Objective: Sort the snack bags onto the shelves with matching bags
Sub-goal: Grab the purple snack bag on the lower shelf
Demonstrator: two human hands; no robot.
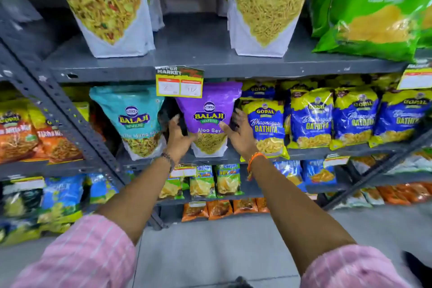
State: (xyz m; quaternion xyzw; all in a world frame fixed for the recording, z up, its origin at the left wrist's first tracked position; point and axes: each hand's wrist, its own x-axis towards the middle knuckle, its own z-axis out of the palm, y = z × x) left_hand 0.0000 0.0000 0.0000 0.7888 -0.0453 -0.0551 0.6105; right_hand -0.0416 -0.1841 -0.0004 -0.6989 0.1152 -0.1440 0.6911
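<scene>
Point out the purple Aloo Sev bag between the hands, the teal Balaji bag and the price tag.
purple Aloo Sev bag (pixel 208 110): head view, front logo.
teal Balaji bag (pixel 133 117): head view, logo.
price tag (pixel 179 84): head view, centre.

Aloo Sev bag (pixel 208 121) between hands

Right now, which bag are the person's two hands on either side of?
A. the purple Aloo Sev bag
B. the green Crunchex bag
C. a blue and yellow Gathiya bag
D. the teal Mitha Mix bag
A: the left hand and right hand flank the purple Aloo Sev bag standing on the middle shelf.
</scene>
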